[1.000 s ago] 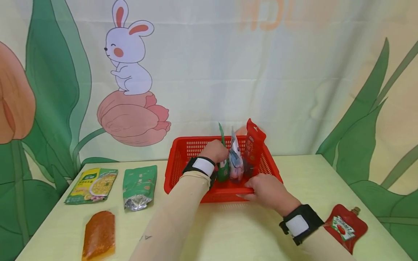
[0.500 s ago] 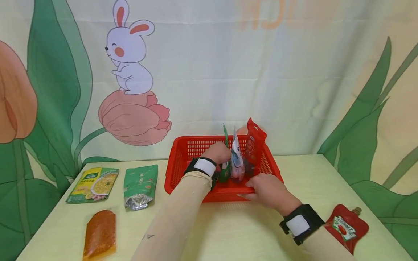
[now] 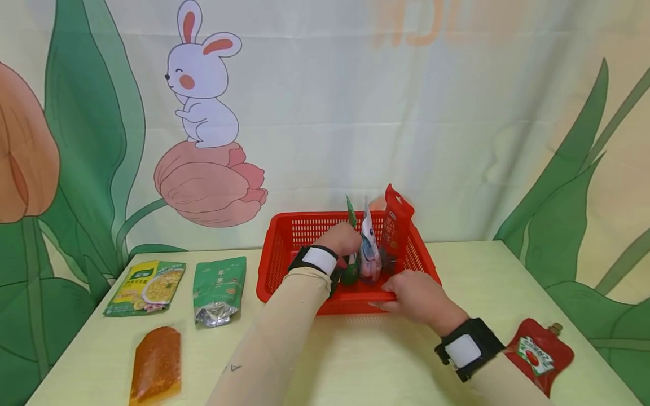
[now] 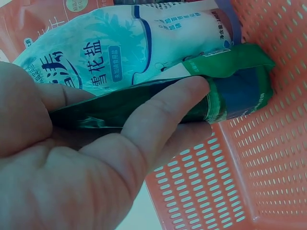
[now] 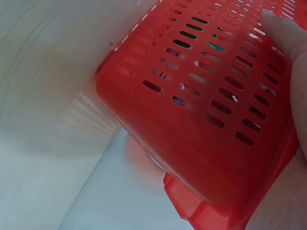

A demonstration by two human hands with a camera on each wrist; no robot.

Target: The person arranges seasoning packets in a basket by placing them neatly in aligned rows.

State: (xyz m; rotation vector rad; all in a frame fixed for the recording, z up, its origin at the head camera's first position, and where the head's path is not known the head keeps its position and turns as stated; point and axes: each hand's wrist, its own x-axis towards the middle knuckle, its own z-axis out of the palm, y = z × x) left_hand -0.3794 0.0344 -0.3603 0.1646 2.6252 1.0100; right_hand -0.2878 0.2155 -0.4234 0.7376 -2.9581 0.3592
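In the head view my left hand (image 3: 341, 239) reaches down into a red plastic basket (image 3: 284, 265). It pinches a thin green packet (image 4: 240, 91), its thumb on one side and fingers along the other in the left wrist view. Right beside that packet stands a white and blue salt bag (image 3: 370, 254), lettered in Chinese. A red snack pouch (image 3: 397, 223) stands upright at the basket's right end. My right hand (image 3: 418, 298) grips the front rim near the right corner, with fingers against the slotted wall (image 5: 192, 124) in the right wrist view.
On the table left of the basket lie a yellow-green soup packet (image 3: 147, 287), a green foil-bottomed pouch (image 3: 219, 290) and a clear pack of orange-brown sauce (image 3: 156, 363). A red ketchup pouch with a spout (image 3: 538, 352) lies at right. A printed curtain (image 3: 325, 113) hangs behind the table.
My left hand and the green packet have shifted slightly right, closer to the salt bag. The right hand stays on the basket rim.
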